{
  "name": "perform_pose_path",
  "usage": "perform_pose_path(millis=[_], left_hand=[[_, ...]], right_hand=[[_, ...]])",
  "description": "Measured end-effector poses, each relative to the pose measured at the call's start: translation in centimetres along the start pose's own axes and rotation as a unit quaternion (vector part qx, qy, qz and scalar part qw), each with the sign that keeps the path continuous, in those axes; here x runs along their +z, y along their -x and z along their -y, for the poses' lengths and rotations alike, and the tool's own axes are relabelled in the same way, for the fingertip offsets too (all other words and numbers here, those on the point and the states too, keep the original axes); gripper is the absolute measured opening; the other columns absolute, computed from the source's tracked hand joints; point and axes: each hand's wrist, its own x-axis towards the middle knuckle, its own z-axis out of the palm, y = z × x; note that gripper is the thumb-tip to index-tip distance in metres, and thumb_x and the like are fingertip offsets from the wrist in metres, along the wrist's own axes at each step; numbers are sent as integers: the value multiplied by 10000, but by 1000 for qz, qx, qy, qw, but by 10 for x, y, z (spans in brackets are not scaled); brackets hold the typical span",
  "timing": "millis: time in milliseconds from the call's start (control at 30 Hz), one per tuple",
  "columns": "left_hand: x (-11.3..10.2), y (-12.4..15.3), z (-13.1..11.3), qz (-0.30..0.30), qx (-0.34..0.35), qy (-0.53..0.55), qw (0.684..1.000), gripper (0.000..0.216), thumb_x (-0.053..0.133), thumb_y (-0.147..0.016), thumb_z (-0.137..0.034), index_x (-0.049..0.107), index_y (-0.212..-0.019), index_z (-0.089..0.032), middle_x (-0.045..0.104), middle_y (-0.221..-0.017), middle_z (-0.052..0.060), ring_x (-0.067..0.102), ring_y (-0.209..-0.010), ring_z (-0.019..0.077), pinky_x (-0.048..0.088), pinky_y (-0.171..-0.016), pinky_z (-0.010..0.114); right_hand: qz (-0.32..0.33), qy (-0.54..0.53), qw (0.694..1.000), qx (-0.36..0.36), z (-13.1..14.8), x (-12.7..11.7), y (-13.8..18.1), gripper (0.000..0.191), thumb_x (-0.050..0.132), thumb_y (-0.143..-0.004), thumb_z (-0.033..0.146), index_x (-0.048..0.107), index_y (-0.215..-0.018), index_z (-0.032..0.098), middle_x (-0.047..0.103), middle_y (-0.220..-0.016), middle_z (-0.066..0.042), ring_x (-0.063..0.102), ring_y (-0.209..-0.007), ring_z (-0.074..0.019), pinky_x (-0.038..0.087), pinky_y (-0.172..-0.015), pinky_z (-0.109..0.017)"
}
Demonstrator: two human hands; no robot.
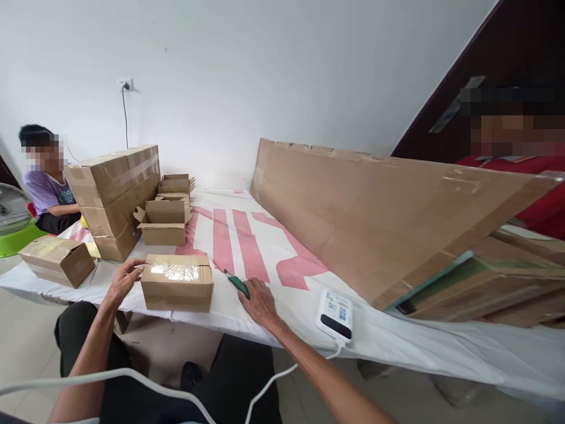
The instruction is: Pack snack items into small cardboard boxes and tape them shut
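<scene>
A small closed cardboard box (176, 294) with shiny clear tape on its top sits at the table's front edge. My left hand (121, 282) is at its left end, fingers partly bent and apart, the fingertips at the upper left corner. Whether they press on the cardboard is hard to tell. To the right of the box, my right hand (259, 301) rests low over the tabletop, closed around a green-handled utility knife (239, 286). The knife's tip points forward and left, towards the box's right side.
Stacked taped cartons (119, 200), an open box (164, 227) and another closed box (59, 259) stand left. A large cardboard sheet (375, 212) leans across the right. A white device (335, 315) with a cable lies nearby. One person sits left, another is right.
</scene>
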Motion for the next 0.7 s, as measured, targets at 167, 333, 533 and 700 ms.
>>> perform_pose_path(millis=[167,333,533,700], left_hand=[[2,0,-2,-1,-2,27,1000,597,863,-667,-650,800,-1045,-192,838,-1120,118,757,-1035,314,610,-832,384],[6,3,0,2,-1,43,999,529,848,-688,-604,791,-1021,-196,837,-1087,100,759,-1014,307,610,-812,378],[7,7,2,10,-6,58,998,523,840,-703,-595,784,-1047,-205,835,-1086,94,760,-1021,314,607,-826,390],[5,12,8,4,-1,65,998,545,847,-718,-615,774,-1067,-203,817,-1175,113,749,-1066,322,587,-808,370]], right_hand=[[0,-27,1000,8,1,-3,1,178,544,-1004,319,679,-1042,210,690,-1104,-120,584,-1036,-292,414,-898,-394],[-21,-202,977,65,8,-18,-2,213,562,-919,417,652,-907,225,691,-976,-114,604,-953,-306,448,-870,-424],[-12,-440,880,177,72,-20,-18,466,510,-954,658,667,-971,220,735,-871,-75,673,-799,-270,521,-715,-381],[-27,-544,815,198,128,-23,-30,455,572,-950,659,690,-1030,227,774,-947,-72,688,-867,-257,550,-757,-366]])
